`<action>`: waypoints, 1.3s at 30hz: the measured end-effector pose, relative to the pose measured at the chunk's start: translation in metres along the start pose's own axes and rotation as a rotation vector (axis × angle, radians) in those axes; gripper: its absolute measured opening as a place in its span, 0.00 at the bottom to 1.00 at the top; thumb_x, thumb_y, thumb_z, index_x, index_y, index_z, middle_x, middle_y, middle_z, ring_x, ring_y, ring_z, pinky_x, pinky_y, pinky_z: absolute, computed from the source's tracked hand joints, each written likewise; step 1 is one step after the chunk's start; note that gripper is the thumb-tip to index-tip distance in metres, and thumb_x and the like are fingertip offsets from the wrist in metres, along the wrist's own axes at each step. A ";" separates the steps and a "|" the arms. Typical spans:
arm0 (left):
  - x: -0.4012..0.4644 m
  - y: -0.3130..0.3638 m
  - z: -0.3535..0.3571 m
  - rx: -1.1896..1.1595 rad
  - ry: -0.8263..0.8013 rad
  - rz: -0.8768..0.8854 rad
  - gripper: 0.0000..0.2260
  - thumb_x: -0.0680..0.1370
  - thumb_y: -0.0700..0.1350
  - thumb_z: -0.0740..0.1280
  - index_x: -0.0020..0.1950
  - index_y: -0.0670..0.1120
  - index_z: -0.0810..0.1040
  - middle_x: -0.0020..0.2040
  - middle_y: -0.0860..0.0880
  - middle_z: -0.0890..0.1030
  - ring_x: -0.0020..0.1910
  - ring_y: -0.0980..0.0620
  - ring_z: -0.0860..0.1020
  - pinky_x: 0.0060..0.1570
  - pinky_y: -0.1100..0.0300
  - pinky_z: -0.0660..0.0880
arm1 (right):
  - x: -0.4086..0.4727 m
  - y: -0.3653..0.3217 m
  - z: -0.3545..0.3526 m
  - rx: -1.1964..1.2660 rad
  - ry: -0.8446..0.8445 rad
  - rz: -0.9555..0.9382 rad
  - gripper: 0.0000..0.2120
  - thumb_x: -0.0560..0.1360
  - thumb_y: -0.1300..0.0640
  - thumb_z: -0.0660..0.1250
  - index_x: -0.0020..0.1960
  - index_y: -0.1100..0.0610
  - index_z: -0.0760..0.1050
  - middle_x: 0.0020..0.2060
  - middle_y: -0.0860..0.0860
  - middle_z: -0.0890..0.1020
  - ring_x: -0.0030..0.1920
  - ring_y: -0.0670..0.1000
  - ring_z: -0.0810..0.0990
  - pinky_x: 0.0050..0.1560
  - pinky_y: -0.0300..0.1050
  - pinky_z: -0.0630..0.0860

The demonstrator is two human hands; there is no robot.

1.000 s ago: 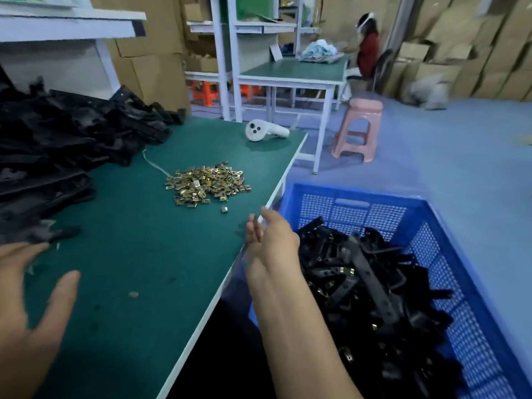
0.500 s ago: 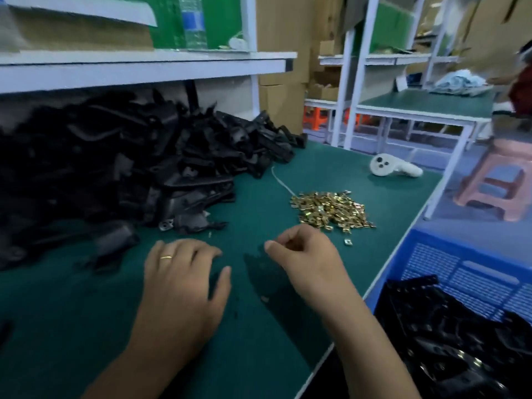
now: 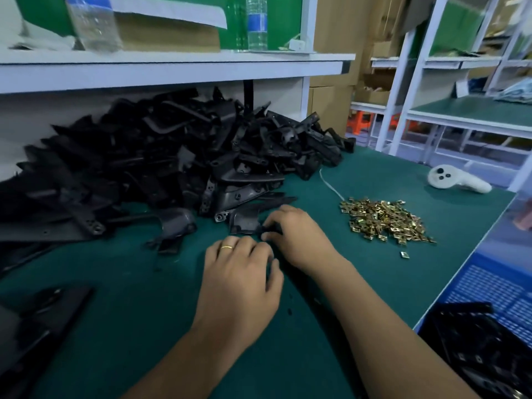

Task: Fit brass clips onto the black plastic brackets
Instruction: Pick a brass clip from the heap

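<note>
Both hands met near the middle of the green bench top (image 3: 121, 321). The right hand (image 3: 299, 234) had its fingers curled round the near end of one black bracket (image 3: 244, 218), which lay flat at the near edge of the large bracket pile (image 3: 149, 168). The left hand (image 3: 239, 277), with a gold ring (image 3: 226, 247) on one finger, rested knuckles-up just beside it, fingers curled under; whether it held anything could not be told. The heap of brass clips (image 3: 384, 220) lay to the right of the hands, with one stray clip (image 3: 404, 254) just near of it. A white handheld controller (image 3: 457, 181) sat farther right, close to the bench's right edge. Bare green surface lay open near and left of the hands. A blue crate (image 3: 495, 289) holding more black parts stood beyond the right edge. Two clear bottles (image 3: 256, 23) with blue labels stood on the white shelf (image 3: 172, 67) above the pile; the label text was too blurred to read.
</note>
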State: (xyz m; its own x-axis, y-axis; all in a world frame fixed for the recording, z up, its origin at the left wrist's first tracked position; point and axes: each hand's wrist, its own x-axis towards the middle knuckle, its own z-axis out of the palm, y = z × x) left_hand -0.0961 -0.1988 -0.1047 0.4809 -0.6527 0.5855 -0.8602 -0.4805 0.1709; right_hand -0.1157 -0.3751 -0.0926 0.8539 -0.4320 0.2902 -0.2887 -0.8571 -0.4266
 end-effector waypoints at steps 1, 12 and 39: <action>0.000 0.000 -0.001 -0.003 0.008 -0.002 0.11 0.80 0.53 0.60 0.48 0.50 0.80 0.44 0.54 0.77 0.50 0.48 0.75 0.56 0.49 0.71 | -0.007 0.000 -0.005 0.023 0.043 -0.009 0.08 0.80 0.52 0.70 0.56 0.54 0.82 0.51 0.51 0.79 0.54 0.56 0.78 0.55 0.54 0.76; 0.003 0.004 -0.010 -0.094 0.095 -0.051 0.32 0.84 0.57 0.61 0.83 0.44 0.55 0.76 0.43 0.65 0.76 0.41 0.64 0.75 0.41 0.62 | -0.113 -0.031 -0.051 1.185 0.168 0.251 0.12 0.82 0.52 0.67 0.49 0.57 0.86 0.45 0.53 0.88 0.43 0.51 0.85 0.44 0.38 0.78; 0.002 0.002 -0.002 -0.155 -0.208 0.101 0.25 0.83 0.57 0.60 0.80 0.59 0.65 0.47 0.58 0.70 0.47 0.55 0.69 0.44 0.59 0.69 | -0.149 0.047 -0.064 0.578 0.582 0.430 0.09 0.78 0.60 0.73 0.45 0.49 0.76 0.39 0.46 0.83 0.42 0.45 0.83 0.46 0.40 0.79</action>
State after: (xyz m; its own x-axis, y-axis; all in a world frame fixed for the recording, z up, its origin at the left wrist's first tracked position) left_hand -0.0974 -0.1996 -0.1016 0.4019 -0.8070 0.4328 -0.9136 -0.3217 0.2486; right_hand -0.2843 -0.3687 -0.1011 0.3267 -0.8872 0.3258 -0.1358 -0.3852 -0.9128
